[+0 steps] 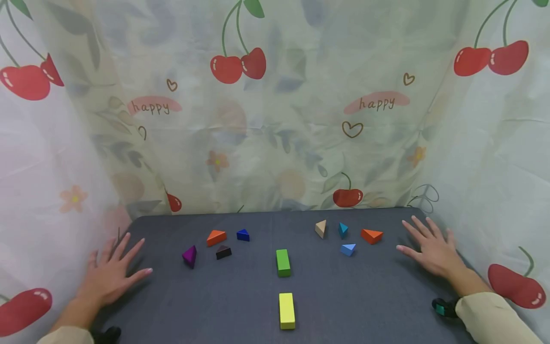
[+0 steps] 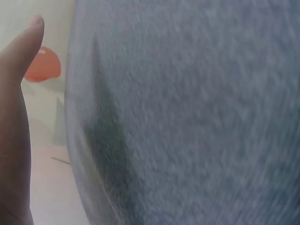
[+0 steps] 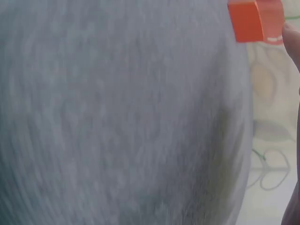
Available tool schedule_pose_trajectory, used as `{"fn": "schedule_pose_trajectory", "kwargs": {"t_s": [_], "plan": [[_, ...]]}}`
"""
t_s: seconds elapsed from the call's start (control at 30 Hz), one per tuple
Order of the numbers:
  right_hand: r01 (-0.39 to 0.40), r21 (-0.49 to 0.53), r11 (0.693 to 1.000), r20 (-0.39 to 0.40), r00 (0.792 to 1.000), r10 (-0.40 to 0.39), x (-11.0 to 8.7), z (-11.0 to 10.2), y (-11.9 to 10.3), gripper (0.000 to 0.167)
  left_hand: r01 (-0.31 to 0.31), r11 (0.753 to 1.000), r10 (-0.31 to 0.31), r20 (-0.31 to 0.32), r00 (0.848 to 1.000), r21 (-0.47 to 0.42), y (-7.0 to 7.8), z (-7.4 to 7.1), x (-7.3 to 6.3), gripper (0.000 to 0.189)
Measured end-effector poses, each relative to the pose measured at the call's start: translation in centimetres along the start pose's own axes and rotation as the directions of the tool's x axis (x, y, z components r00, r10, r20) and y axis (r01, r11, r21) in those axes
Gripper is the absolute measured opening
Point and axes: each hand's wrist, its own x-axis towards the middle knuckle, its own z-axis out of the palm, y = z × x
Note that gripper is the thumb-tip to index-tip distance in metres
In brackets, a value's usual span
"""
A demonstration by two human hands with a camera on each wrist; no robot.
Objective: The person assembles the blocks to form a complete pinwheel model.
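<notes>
My left hand (image 1: 109,273) is spread with fingers straight at the left side of the dark table, holding nothing. Nearest to it lies a purple triangular block (image 1: 189,256). Beyond that are an orange wedge block (image 1: 216,238), a black block (image 1: 223,252) and a dark blue block (image 1: 243,235). My right hand (image 1: 434,248) is likewise spread and holds nothing, at the table's right side. An orange triangular block (image 1: 371,236) lies closest to it, also showing in the right wrist view (image 3: 248,22). Near this block sit light blue (image 1: 348,250), teal (image 1: 343,230) and beige (image 1: 321,229) pieces.
Midway across the grey cloth-covered table (image 1: 240,296), a green rectangular block (image 1: 283,263) lies behind a yellow one (image 1: 287,311). A cherry-patterned curtain (image 1: 275,143) encloses the back and both sides.
</notes>
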Motion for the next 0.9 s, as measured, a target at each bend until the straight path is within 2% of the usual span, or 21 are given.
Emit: {"fn": "schedule_pose_trajectory", "kwargs": {"t_s": [0.3,0.5,0.73,0.9], "plan": [[0.06,0.024,0.998,-0.106,0.993,-0.057,0.0,0.4,-1.6,0.083,-0.036,0.999,0.037,-0.058,0.998,0.006,1.2,0.4,0.7,0.089],[0.11,0.061,0.992,-0.166,0.981,-0.098,-0.1,0.1,-3.0,0.079,-0.062,0.997,0.057,-0.092,0.994,-0.044,1.8,0.2,0.8,0.087],[0.151,0.132,0.98,-0.22,0.968,-0.119,-0.2,0.2,-5.0,0.078,-0.119,0.989,0.101,-0.19,0.977,-0.085,3.3,0.3,1.1,0.085],[0.162,0.183,0.97,-0.237,0.965,-0.117,-0.2,0.4,-6.4,0.078,-0.14,0.982,0.107,-0.231,0.967,-0.13,4.6,0.1,1.3,0.084]]}}
